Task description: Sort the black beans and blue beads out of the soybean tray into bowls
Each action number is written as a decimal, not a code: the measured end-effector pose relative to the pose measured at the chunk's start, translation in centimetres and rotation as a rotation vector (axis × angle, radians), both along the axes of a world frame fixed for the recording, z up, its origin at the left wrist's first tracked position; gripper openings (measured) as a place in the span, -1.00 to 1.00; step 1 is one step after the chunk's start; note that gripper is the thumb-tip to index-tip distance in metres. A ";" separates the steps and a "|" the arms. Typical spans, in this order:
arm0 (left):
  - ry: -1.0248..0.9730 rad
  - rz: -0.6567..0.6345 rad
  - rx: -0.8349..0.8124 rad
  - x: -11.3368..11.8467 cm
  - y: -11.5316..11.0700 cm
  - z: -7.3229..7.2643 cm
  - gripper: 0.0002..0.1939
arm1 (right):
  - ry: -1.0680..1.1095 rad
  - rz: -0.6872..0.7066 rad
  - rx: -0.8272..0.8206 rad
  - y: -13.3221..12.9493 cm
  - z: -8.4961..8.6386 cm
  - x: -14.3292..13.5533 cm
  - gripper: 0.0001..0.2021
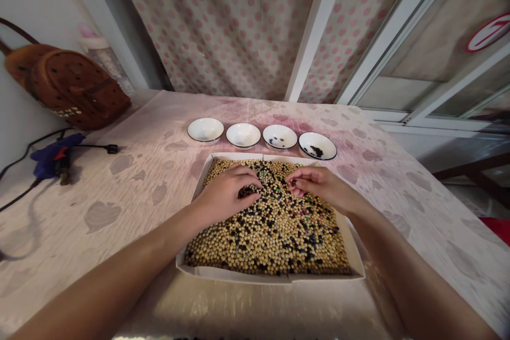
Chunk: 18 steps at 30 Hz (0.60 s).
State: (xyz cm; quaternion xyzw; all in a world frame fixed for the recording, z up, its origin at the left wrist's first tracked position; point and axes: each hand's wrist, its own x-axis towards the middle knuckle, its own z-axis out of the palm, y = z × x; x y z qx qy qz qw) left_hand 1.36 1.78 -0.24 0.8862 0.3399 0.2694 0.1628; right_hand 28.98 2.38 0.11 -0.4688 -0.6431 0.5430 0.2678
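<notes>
A white cardboard tray (357, 255) holds a thick layer of tan beads (255, 244) mixed with black and a few coloured ones. My left hand (229, 194) rests over the upper left of the beads, fingers curved and apart, with nothing seen in it. Over the upper right, my right hand (314, 185) pinches a small dark bead (294, 183) at its fingertips. Behind the tray stand white bowls in a row. Black beads lie in the rightmost bowl (324, 146), and a few blue ones in the bowl (280, 133) beside it.
Two more white bowls, the far-left one (205, 130) and its neighbour (243, 135), show no beads. A blue glue gun (51, 159) with cables and a brown backpack (75, 85) are at the left. A curtain (231, 26) hangs behind the table (131, 212).
</notes>
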 end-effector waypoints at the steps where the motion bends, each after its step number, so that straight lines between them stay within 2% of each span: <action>1: 0.000 -0.001 0.002 0.0 0.0 0.0 -0.84 | 0.010 -0.002 -0.020 0.0 0.0 0.1 -0.70; 7: 0.001 -0.004 -0.005 0.0 0.0 0.1 -0.85 | 0.023 0.012 -0.049 0.2 0.1 0.4 -0.68; 13: 0.004 -0.003 -0.020 0.0 0.0 0.0 -0.84 | -0.158 -0.070 0.176 0.0 -0.2 -0.1 -0.76; 15: 0.000 -0.002 -0.021 0.0 0.0 0.0 -0.85 | -0.211 -0.037 0.246 -0.3 0.1 -0.3 -0.81; 18: -0.005 0.000 -0.023 0.0 0.0 0.1 -0.85 | -0.303 0.096 0.324 -1.0 0.6 -0.6 -0.87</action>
